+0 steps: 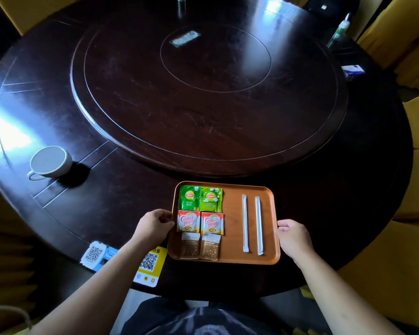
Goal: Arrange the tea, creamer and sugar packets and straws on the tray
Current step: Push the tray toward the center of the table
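Holding the wooden tray [230, 258] by its two short sides, we bring the arrangement to what looks like its final step. Our left hand [153, 224] curls over the left rim; our right hand [294, 238] curls over the right rim; each is closed on the tray alone. The tray rests near the front edge of the dark round tabletop [107, 213].

On the tray's left half, six packets lie in a grid of three rows. Far row: two green tea packets [200, 199] marked "Lipton". Middle row: two red-and-white creamer packets [200, 222] marked "Coffee mate". Near row: two brownish sugar packets [200, 246], their print too faint to read. On the right half, two paper-wrapped straws [251, 223] lie parallel, well apart from the packets.

To shift the tray well, we judge that both hands should move together and keep it level, since the light packets could slide out of line.

Beside the tray's left corner lie cards printed with QR codes [121, 258]. A white cup [50, 162] stands far left.
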### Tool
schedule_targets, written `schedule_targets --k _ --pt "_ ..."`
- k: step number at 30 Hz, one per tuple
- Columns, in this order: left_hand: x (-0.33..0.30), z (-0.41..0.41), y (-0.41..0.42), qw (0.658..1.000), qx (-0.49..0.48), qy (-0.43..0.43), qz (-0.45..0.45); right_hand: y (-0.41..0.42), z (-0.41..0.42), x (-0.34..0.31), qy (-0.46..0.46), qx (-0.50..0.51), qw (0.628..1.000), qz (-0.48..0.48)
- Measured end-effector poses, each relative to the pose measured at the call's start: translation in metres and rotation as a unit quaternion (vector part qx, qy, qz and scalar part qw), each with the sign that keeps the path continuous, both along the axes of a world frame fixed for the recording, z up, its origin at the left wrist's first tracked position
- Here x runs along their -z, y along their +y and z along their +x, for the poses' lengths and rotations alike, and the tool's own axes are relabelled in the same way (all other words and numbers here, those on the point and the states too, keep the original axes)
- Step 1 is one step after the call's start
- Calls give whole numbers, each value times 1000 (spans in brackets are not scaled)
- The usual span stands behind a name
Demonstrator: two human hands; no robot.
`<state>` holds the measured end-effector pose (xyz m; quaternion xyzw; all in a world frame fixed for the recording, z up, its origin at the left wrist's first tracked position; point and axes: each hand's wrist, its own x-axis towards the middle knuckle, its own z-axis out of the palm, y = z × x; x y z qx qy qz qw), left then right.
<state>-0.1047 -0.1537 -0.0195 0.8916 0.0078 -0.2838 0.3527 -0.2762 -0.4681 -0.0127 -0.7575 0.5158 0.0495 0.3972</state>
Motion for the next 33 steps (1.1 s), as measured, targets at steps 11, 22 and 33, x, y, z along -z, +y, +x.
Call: schedule_targets --k 11,22,33 --pt "-9 15 34 998 -40 32 -49 24 0 -5 -21 -2 999 42" --pt "-27 66 59 988 -69 15 -136 26 61 -52 -70 -18 997 34" --pt "-62 145 12 986 -64 -16 -152 -14 151 -81 -125 -5 991 43"
